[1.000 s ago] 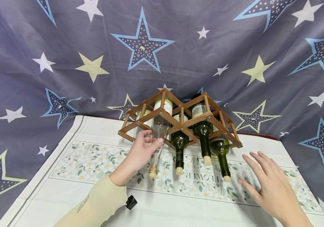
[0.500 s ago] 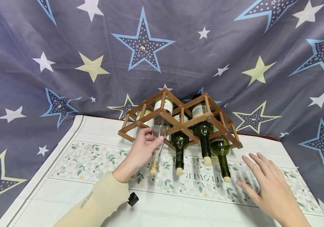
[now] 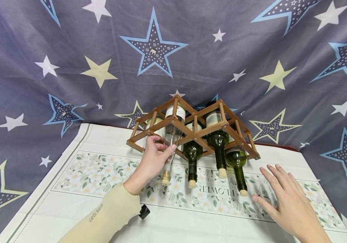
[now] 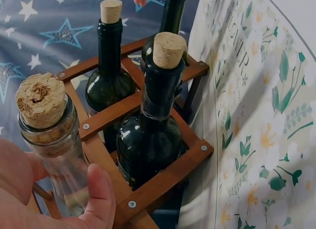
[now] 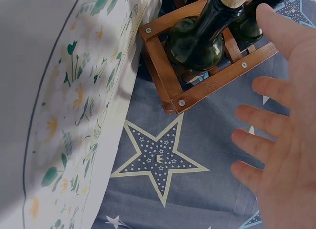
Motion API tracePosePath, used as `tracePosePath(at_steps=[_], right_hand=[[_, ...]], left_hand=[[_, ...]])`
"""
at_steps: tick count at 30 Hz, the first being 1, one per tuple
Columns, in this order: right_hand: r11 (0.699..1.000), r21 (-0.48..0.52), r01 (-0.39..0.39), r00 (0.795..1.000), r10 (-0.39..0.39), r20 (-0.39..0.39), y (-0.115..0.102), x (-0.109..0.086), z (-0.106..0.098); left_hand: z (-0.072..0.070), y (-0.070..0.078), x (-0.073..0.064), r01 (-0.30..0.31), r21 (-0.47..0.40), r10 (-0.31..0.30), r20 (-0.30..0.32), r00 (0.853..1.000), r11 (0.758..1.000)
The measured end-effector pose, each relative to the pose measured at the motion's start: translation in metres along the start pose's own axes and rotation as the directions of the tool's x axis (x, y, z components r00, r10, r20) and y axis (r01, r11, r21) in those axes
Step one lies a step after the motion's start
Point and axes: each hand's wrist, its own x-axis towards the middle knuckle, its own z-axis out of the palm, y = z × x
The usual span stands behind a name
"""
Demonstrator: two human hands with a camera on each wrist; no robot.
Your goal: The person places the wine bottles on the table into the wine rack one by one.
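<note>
My left hand (image 3: 152, 158) holds a clear glass bottle (image 3: 173, 133) between thumb and fingers, just below the front of the wooden wine rack (image 3: 195, 138). The bottle lies in an upper left slot, its cork (image 4: 42, 100) facing out. Another clear bottle with a pale label (image 3: 158, 125) sits lower left, partly hidden by that hand. Dark green corked bottles fill slots to the right: one low in the middle (image 3: 192, 150), one upper (image 3: 217, 138), one lower right (image 3: 236, 157). My right hand (image 3: 292, 202) hovers right of the rack, fingers spread, holding nothing.
A white tablecloth (image 3: 85, 206) with a floral band covers the table. Behind the rack hangs a grey-purple curtain (image 3: 191, 74) printed with stars. A small black object (image 3: 144, 211) shows beside the left cuff.
The clear bottle has slid slightly deeper into the rack, its cork now a little farther up and right. My left hand has moved with it. The right hand has barely shifted.
</note>
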Motion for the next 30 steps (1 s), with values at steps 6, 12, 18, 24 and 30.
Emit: tracePosePath(at_steps=[6, 12, 18, 24, 30], right_hand=[[1.000, 0.002, -0.004, 1.000, 0.004, 0.004, 0.0008, -0.0012, 0.0003], [1.000, 0.003, -0.009, 1.000, 0.008, 0.009, 0.0015, -0.0022, 0.0006], [1.000, -0.004, -0.004, 1.000, 0.004, 0.007, 0.0014, -0.0029, 0.0018], [1.000, -0.006, 0.002, 1.000, -0.002, 0.002, 0.0020, -0.0030, 0.0024], [1.000, 0.001, 0.001, 1.000, -0.001, 0.003, 0.0034, -0.0029, 0.0019]], left_hand=[[0.0026, -0.0030, 0.0019, -0.007, 0.029, 0.008, -0.025, 1.000, 1.000], [0.0047, -0.0048, 0.0025, -0.013, 0.029, 0.014, -0.037, 0.999, 0.999], [0.0056, -0.0050, 0.0017, -0.017, 0.036, 0.019, -0.051, 0.999, 0.999], [0.0054, -0.0064, 0.0017, -0.014, 0.050, 0.017, -0.049, 0.999, 0.999], [0.0008, -0.0079, -0.0007, -0.016, 0.079, 0.018, -0.034, 0.999, 0.997]])
